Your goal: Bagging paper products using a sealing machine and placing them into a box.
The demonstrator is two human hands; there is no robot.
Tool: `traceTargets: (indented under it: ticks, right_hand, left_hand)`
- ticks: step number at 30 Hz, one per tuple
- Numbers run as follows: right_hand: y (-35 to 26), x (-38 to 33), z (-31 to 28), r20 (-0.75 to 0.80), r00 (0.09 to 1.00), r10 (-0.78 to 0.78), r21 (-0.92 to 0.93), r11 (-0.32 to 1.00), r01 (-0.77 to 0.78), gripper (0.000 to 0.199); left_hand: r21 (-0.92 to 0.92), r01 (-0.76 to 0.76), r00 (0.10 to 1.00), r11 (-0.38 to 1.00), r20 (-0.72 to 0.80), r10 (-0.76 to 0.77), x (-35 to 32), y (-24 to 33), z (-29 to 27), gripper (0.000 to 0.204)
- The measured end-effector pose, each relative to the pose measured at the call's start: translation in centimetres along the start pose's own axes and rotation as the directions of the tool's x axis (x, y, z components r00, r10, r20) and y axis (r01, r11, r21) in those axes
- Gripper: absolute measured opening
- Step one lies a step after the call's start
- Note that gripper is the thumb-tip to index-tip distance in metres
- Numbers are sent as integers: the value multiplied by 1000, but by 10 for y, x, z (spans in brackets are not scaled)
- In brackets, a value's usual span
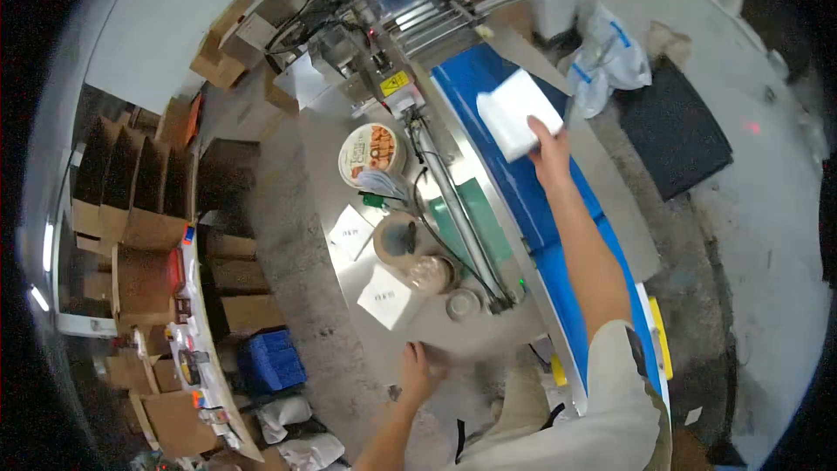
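Observation:
My right hand (549,155) is closed on the near edge of a white box-shaped packet (513,113). The packet is tilted above the blue conveyor belt (475,78); whether it touches the belt I cannot tell. Down at the near edge of the metal table (488,331), my left hand (420,373) has its fingers apart, with nothing visible in them. Closest to it is a white box (389,296) with small dark print. A second white box (351,232) lies farther off. Between them and the machine's bar sit a tape roll (431,274) and a round tan piece (384,242).
A metal bar (453,201) crosses the table over a green mat (488,231), leading to a machine (349,52). A round lidded tub (368,150), grey cloth (384,181) and small round dish (463,303) stand nearby. Left are cardboard boxes (153,227) and a blue bin (272,359).

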State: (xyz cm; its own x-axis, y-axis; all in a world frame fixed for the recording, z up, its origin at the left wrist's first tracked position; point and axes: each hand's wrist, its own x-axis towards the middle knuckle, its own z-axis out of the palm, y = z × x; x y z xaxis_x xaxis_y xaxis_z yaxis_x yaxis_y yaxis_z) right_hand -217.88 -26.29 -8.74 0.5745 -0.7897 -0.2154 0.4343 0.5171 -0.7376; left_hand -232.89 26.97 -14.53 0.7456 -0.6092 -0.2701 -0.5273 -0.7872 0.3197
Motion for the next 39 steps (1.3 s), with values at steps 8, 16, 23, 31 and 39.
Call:
traceTargets:
  ticks: [8,16,23,31,39]
  right_hand:
    - [135,192,65,-94,995,-37,-36,999,34,66]
    - [168,215,61,-196,972,-130,-234,969,82,67]
    - [105,75,6,-137,982,128,-116,983,-144,41]
    - [-47,-213,-122,-70,979,189,-222,954,-200,25]
    - [-219,-583,-241,-300,949,-91,-554,827,-96,28]
  left_hand:
    - [13,156,957,988,247,-154,30,28,-27,111]
    - [18,226,914,974,342,-218,32,29,-30,115]
    - [-16,226,940,974,265,-214,11,27,-21,115]
    - [-291,86,996,953,-7,-92,-26,-28,31,92]
    - [-562,-265,964,783,-173,202,-153,142,-47,46]
